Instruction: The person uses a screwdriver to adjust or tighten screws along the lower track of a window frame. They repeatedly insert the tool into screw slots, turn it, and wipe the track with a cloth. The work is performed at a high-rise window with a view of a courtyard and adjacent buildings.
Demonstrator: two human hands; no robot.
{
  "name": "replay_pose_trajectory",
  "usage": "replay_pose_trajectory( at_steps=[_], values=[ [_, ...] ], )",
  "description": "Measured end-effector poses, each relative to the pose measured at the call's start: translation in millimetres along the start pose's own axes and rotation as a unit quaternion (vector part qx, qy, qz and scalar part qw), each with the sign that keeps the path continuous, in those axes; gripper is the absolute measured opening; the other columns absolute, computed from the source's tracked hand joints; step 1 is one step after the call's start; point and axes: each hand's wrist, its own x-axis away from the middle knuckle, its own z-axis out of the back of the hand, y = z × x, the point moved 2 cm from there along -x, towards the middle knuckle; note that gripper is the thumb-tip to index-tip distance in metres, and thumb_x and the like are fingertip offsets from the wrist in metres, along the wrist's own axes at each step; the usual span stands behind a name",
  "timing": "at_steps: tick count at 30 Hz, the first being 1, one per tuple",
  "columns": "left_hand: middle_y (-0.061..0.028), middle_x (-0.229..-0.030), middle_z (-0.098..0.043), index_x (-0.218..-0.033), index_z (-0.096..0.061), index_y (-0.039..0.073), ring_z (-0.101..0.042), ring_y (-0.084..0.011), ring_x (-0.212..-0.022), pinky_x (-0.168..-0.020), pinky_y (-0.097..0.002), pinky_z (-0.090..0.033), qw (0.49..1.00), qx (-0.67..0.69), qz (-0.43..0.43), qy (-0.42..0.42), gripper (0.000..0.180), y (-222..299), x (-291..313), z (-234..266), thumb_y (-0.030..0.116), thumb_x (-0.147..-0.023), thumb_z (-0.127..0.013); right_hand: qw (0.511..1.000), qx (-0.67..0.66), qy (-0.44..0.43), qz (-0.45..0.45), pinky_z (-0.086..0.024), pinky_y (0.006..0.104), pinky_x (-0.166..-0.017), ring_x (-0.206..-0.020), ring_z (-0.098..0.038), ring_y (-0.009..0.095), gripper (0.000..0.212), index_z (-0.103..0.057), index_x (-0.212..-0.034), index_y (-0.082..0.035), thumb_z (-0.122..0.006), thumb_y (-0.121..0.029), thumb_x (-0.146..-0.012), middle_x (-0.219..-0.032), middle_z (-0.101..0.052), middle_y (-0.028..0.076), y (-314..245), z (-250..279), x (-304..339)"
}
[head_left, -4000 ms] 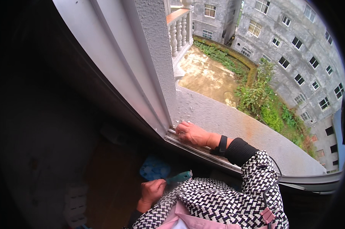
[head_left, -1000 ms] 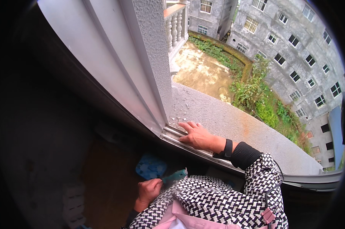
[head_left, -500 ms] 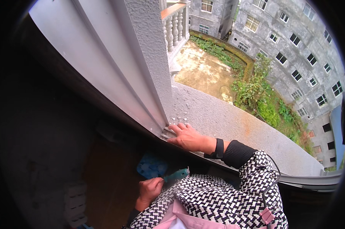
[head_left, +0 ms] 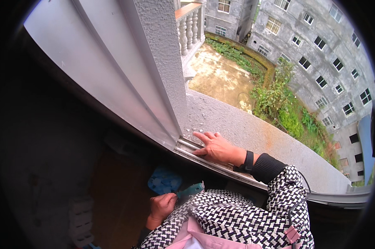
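Spreading across the window track (head_left: 186, 146), the fingers of the person's right hand (head_left: 218, 149) are loosely parted and grasp nothing that shows: the thumb lies low along the rails, while the index finger stretches toward the outer side, near the corner. Whether every fingertip touches the metal cannot be told. The left hand (head_left: 162, 206) is clenched around one end of a teal tool (head_left: 191, 190), which sticks out to the right, just in front of the person's body and well apart from the track.

A black strap (head_left: 248, 161) circles the right wrist, with a dark ribbed cuff (head_left: 267, 167) behind it and a black-and-white patterned sleeve (head_left: 284, 191) beyond. Pale crumbs (head_left: 200, 121) lie on the rough grey sill (head_left: 245, 128), just past the right fingertips. To the left, the silvery window frame (head_left: 112, 62) slants down to the track's corner, beside a textured wall edge (head_left: 160, 54). Below, in the dim room, a blue patterned object (head_left: 164, 181) sits beyond the left hand. Outside, green plants (head_left: 289, 120) border a stained yard (head_left: 220, 68), with a grey building (head_left: 295, 52) behind.
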Motion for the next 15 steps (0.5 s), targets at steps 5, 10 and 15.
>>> replay_pose_trajectory(
  at_steps=[5, 10, 15],
  values=[
    [-0.0158, -0.071, -0.07, -0.084, -0.072, 0.005, -0.07, -0.0343, -0.061, -0.054, -0.0395, -0.054, 1.0, 0.002, -0.014, 0.014, 0.003, 1, -1, -1, 0.007, -0.085, -0.073, 0.99, 0.024, 0.096, 0.099, -0.044, 0.0463, -0.09, -0.126, -0.052, 0.031, 0.019, -0.076, -0.09, -0.012, -0.061, -0.022, -0.088, -0.152, -0.049, 0.014, -5, -3, -16],
    [-0.0128, -0.072, -0.071, -0.083, -0.073, 0.008, -0.071, -0.0321, -0.062, -0.054, -0.0388, -0.054, 1.0, -0.012, -0.022, 0.009, 0.004, -1, -2, -3, 0.011, -0.085, -0.075, 0.981, -0.032, 0.117, 0.151, -0.042, 0.0428, -0.094, -0.127, -0.051, 0.026, 0.023, -0.072, -0.091, -0.001, -0.056, -0.017, -0.091, -0.14, -0.056, 0.011, -4, -26, -26],
    [-0.0114, -0.074, -0.071, -0.082, -0.073, 0.009, -0.071, -0.0312, -0.064, -0.055, -0.0378, -0.055, 0.999, -0.014, -0.039, 0.006, 0.005, -9, -3, -7, 0.013, -0.085, -0.075, 0.979, -0.052, 0.13, 0.148, -0.047, 0.0427, -0.094, -0.12, -0.056, 0.028, 0.016, -0.071, -0.086, -0.002, -0.063, -0.015, -0.089, -0.129, -0.062, 0.01, 18, -4, -20]
  ],
)
